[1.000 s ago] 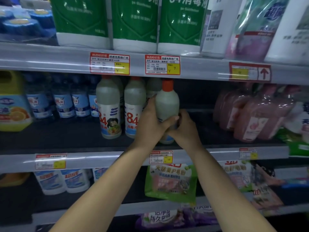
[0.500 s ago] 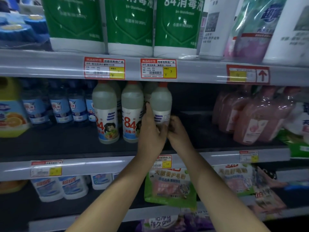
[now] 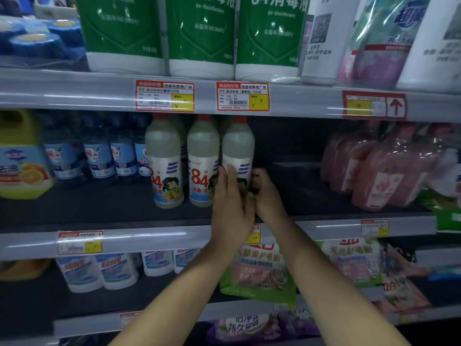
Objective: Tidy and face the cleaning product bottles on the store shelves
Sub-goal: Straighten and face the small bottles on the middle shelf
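Three white 84 disinfectant bottles with orange caps stand in a row on the middle shelf (image 3: 104, 216). The left bottle (image 3: 164, 166) and the middle bottle (image 3: 202, 163) show their labels to the front. The right bottle (image 3: 238, 148) stands upright beside them, with part of its label showing. My left hand (image 3: 230, 206) lies against its lower front, fingers pointing up and fairly straight, and covers most of the label. My right hand (image 3: 265, 193) curls its fingers round the bottle's lower right side.
Blue bottles (image 3: 99, 156) and a yellow jug (image 3: 20, 156) stand to the left, pink bottles (image 3: 379, 171) to the right. Dark bare shelf lies between the right bottle and the pink ones. Green 84 jugs (image 3: 199, 33) fill the shelf above, pouches (image 3: 259, 270) the shelf below.
The bottle held in both hands has gone back and down onto the shelf beside the other two, and its label has turned toward the front. My left fingers have straightened.
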The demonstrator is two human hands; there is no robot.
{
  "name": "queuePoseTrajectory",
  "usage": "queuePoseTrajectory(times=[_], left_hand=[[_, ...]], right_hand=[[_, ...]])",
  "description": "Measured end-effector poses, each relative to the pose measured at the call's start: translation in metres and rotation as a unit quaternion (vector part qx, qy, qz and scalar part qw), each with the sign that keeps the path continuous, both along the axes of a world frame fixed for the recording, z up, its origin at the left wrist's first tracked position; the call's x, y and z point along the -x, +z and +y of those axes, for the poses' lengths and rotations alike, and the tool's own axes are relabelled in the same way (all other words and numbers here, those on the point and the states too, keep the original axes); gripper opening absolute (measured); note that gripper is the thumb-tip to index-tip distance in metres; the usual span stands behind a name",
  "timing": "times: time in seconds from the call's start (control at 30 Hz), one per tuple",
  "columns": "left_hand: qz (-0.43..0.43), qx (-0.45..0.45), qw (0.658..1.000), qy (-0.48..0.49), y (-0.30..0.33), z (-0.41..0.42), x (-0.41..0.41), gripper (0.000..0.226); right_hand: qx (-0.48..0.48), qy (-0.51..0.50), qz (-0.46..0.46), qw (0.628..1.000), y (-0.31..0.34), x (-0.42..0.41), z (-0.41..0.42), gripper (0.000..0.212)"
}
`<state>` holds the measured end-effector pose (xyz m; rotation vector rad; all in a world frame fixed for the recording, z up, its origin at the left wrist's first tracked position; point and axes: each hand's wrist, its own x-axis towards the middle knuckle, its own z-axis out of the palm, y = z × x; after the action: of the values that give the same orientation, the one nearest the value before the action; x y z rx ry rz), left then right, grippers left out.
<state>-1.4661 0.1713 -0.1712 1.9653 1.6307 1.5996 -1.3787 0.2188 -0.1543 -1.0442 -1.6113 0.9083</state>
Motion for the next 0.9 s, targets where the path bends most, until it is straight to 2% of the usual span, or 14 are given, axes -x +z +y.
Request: queuePoseTrajectory(times=[0.1,0.33,0.57,0.9], left_hand=[[0.003,0.007,1.000,0.000,-0.003,-0.003,0.002,0.067],[0.031,0.010,0.999,-0.016,-0.007,-0.006,0.001,0.068],[0.064,0.018,0.998,-0.012,-0.011,-0.006,0.002,0.069],[0.078,0.045,0.996,-0.020,-0.011,-0.004,0.002,0.068]], right_hand=[[-0.014,-0.014,-0.026,0.999,-0.002,0.001,0.003,0.033],[-0.005,-0.006,0.000,1.000,-0.003,-0.001,0.001,0.034],[0.002,-0.001,-0.029,1.000,-0.005,0.001,0.003,0.018],[-0.018,-0.016,-0.060,0.998,-0.005,0.003,0.003,0.035]])
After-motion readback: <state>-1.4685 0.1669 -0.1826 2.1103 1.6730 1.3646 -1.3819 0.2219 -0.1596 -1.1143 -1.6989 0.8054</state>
